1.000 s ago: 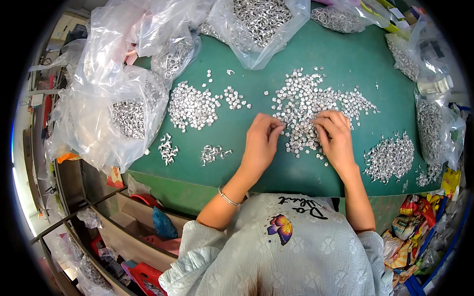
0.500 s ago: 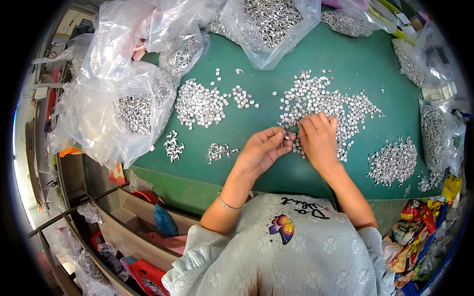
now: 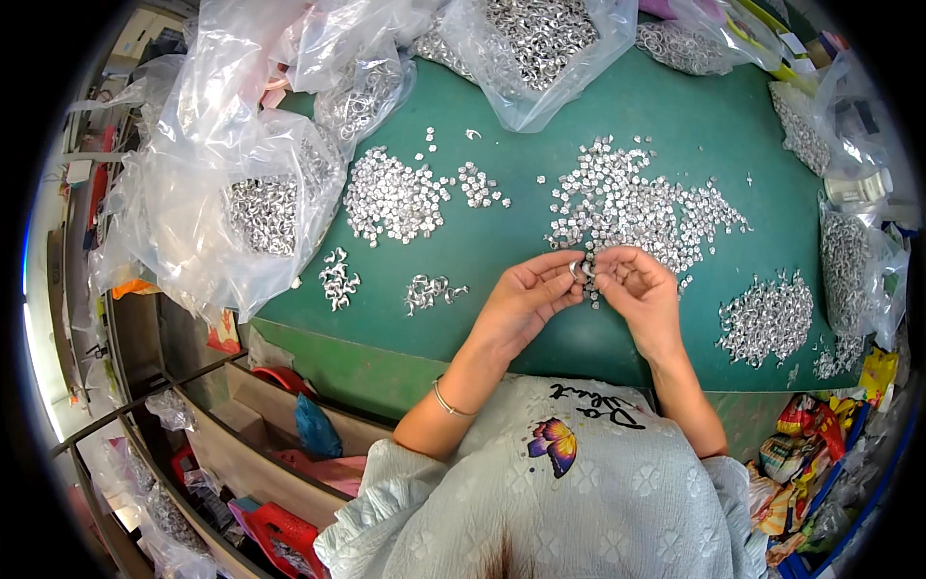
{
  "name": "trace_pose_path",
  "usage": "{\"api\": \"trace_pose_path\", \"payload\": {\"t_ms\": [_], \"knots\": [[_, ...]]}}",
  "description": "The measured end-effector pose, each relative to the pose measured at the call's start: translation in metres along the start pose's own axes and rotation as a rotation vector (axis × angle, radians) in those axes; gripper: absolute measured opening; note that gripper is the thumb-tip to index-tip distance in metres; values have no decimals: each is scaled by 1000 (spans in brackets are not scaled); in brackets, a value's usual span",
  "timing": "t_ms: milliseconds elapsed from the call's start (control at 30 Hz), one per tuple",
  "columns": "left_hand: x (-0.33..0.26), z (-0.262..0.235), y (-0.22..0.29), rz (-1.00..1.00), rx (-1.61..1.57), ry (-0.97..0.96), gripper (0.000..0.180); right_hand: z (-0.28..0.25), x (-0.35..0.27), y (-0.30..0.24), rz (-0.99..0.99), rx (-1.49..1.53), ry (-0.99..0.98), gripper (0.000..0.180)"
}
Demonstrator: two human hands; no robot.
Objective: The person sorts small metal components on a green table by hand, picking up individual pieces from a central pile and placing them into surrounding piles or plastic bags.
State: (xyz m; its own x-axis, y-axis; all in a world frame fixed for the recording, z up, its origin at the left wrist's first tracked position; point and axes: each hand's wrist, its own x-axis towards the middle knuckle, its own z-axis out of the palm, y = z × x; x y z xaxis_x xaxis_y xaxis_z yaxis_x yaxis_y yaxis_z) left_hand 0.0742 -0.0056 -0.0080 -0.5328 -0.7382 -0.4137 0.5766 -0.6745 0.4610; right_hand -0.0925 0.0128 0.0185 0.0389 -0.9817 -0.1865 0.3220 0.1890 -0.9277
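My left hand [image 3: 529, 297] pinches a small curved silver metal piece [image 3: 576, 269] between thumb and fingertips. Close against it, my right hand [image 3: 640, 294] has thumb and forefinger pressed together at a small silver piece [image 3: 589, 270], partly covered by the fingertips. Both hands meet just in front of a wide heap of small silver nugget-like pieces [image 3: 627, 198] on the green tabletop. Left of them lie a second heap of such pieces [image 3: 394, 198] and two little clusters of curved silver pieces [image 3: 430, 293] [image 3: 339, 280].
A pile of curved silver pieces [image 3: 767, 317] lies at the right of the green table [image 3: 521, 164]. Clear plastic bags of metal parts [image 3: 260, 212] line the left, back [image 3: 540, 48] and right [image 3: 845, 270] edges. Below left is an open drawer [image 3: 231, 415]; colourful packets [image 3: 805, 434] are below right.
My right hand has drawn back from the heap toward me, its fingers now meeting my left hand's fingertips. The left hand has shifted slightly, still pinching its curved silver piece.
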Motion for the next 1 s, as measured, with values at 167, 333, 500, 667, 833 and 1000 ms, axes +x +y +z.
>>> {"api": "trace_pose_path", "payload": {"t_ms": [167,333,500,667,833,1000], "knots": [[1,6,-8,1,-154,29,27,13,-8,-5,-478,-787,-114,21],[0,-1,-13,-18,-161,-26,26,9,-5,-14,-529,-930,-44,23],[-9,19,-9,-9,-96,24,27,6,-4,-9,-332,-862,-36,22],[-12,20,-5,-56,-191,-60,37,-5,-6,-14,-391,-949,-91,20],[-13,22,-2,-79,-254,-116,43,-8,-8,-15,-385,-721,-33,16],[-16,36,5,-114,-357,-142,45,-17,-14,-11,-240,-282,114,16]]}}
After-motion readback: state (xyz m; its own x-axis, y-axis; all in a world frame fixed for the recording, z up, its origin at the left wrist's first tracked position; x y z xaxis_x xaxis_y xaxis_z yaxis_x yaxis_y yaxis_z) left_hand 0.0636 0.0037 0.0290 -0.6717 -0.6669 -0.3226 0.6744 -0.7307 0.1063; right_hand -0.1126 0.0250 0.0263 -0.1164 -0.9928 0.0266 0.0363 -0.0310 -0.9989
